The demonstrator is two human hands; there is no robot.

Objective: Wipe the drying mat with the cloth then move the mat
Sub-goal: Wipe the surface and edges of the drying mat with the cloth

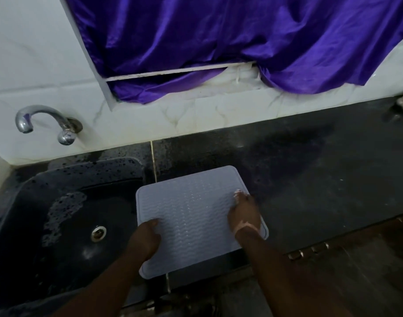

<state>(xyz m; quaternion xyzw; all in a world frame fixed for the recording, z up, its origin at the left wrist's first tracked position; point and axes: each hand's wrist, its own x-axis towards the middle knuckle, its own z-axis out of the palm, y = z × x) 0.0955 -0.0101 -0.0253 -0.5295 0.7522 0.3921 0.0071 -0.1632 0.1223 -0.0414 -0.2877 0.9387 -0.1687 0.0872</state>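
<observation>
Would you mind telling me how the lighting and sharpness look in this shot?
Head view: dim overall, dark counter and sink losing detail; the curtain is brightest; right hand is slightly blurred on the mat; wide-angle bending shows along the wall tiles.

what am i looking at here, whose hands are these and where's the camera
There is no machine here: these are a person's two bare hands, filmed by one wide-angle camera worn on their head, looking down. A pale ridged drying mat lies on a dark counter, its left edge reaching over the sink. The left hand grips the mat's left edge. The right hand lies on its right side; whether it holds anything I cannot tell. No cloth shows clearly. Behind are a tap and a purple curtain.
</observation>
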